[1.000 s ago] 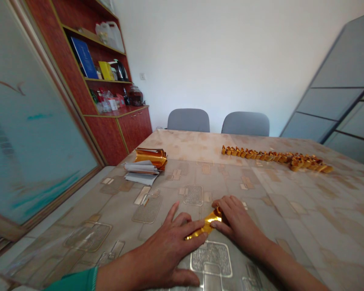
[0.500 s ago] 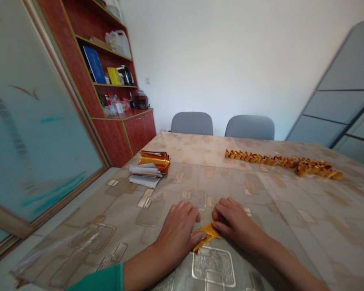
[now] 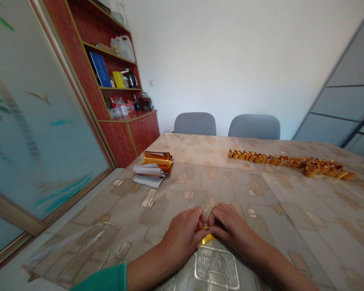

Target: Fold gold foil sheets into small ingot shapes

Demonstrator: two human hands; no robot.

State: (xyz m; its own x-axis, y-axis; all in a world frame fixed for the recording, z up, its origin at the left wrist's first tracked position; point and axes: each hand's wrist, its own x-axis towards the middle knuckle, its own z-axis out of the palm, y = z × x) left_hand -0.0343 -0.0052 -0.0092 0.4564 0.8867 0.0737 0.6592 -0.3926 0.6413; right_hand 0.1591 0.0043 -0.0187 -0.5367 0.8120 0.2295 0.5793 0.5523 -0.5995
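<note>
Small folded gold foil piece (image 3: pixel 206 239) near the middle of the tabletop's near edge, mostly hidden, only a bright sliver showing below the fingertips. Left hand (image 3: pixel 182 238) and right hand (image 3: pixel 230 225) curled and close together, fingertips meeting over the foil and pinching it from both sides; exact finger placement hidden from this view. Foil likely very light and thin, slick on its shiny face, easily creased or torn, yet apt to hold a fold once pressed, so probably best taken by its folded edges between fingertip and thumb. Farther off, toward the tabletop's left edge, a curled stack of gold foil sheets (image 3: pixel 157 160) touching a pile of white papers (image 3: pixel 147 175); toward the far right corner, a long row of folded gold foil pieces (image 3: pixel 291 163)
</note>
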